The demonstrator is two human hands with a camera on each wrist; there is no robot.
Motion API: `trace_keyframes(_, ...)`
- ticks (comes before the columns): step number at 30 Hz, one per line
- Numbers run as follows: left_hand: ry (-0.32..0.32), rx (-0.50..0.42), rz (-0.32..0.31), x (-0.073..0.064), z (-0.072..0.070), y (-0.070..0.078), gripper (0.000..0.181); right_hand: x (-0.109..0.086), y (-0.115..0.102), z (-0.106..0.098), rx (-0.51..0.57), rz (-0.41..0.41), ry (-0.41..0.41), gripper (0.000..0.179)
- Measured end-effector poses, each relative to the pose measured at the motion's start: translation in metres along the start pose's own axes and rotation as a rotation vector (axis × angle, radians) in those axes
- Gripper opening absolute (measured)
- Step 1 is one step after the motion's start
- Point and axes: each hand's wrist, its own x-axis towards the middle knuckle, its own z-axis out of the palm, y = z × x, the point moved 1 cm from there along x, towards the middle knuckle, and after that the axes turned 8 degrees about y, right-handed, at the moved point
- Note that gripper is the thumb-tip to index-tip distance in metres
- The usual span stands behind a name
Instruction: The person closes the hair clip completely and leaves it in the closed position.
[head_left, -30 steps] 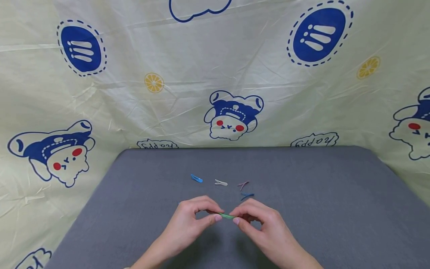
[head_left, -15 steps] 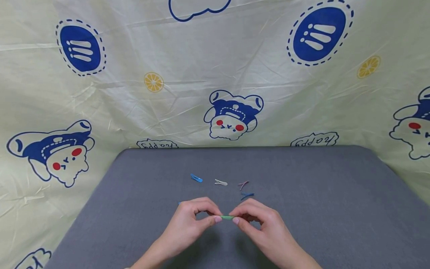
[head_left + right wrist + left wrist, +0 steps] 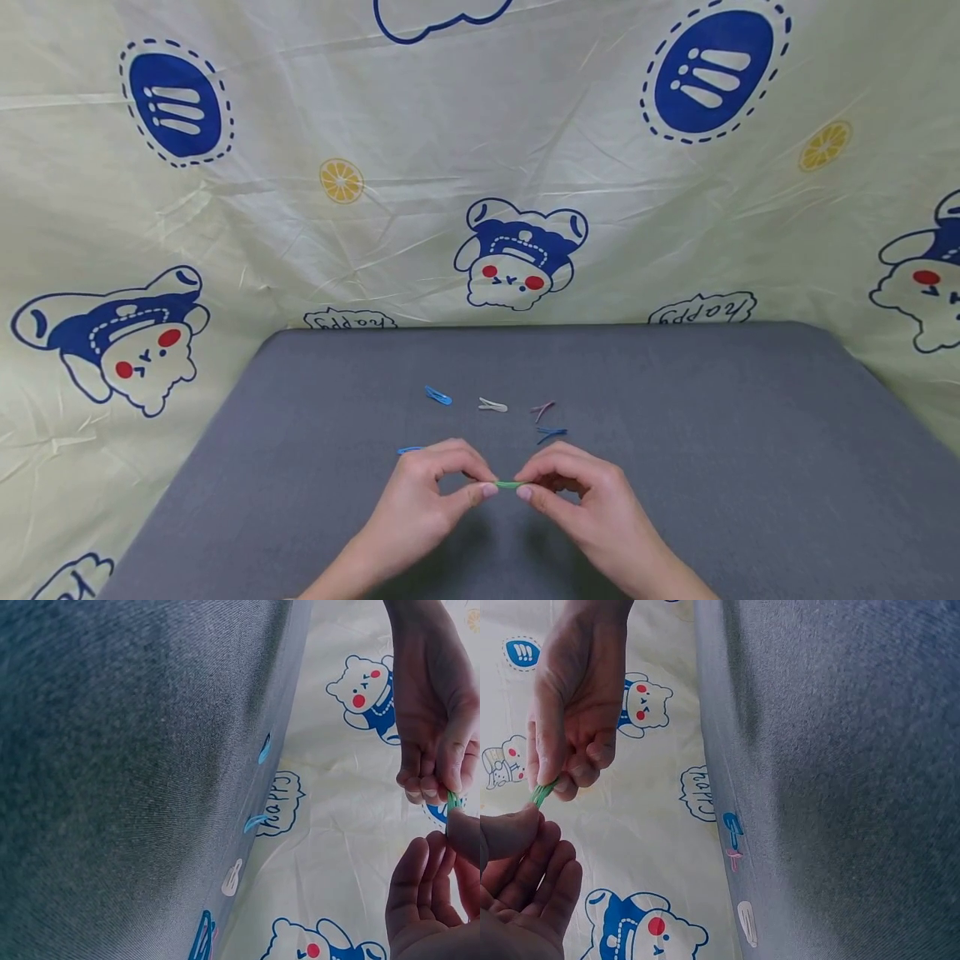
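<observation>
A small green snap hair clip is stretched between my two hands above the table. My left hand pinches one end between thumb and forefinger. The other end is pinched the same way by my right hand. Both wrist views show only the middle of the green clip, since the fingertips cover its ends. Just behind my left knuckles, a blue hair clip is partly hidden. Beyond my right hand lies a dark blue hair clip, spread in a V.
Farther back on the grey cloth-covered table lie a light blue clip, a white clip and a pink clip. A printed cream curtain hangs behind the table's far edge.
The green clip was slanted a second ago and now lies level between the fingertips. More of the blue clip behind my left hand shows. Both hands have barely moved.
</observation>
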Motion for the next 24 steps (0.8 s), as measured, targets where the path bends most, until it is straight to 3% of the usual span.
trace_keyframes(9, 0.042, 0.045, 0.053, -0.002, 0.005, 0.000, 0.014, 0.000, 0.007, 0.003, -0.037, -0.126, 0.062, 0.023)
trace_keyframes(17, 0.099, 0.058, 0.080, -0.006, 0.010, -0.002, 0.013, -0.003, 0.003, 0.006, -0.080, -0.023, 0.115, 0.017)
trace_keyframes(24, 0.136, 0.108, 0.126, -0.007, 0.013, -0.004, 0.020, -0.005, 0.002, 0.010, -0.117, -0.020, 0.162, 0.020)
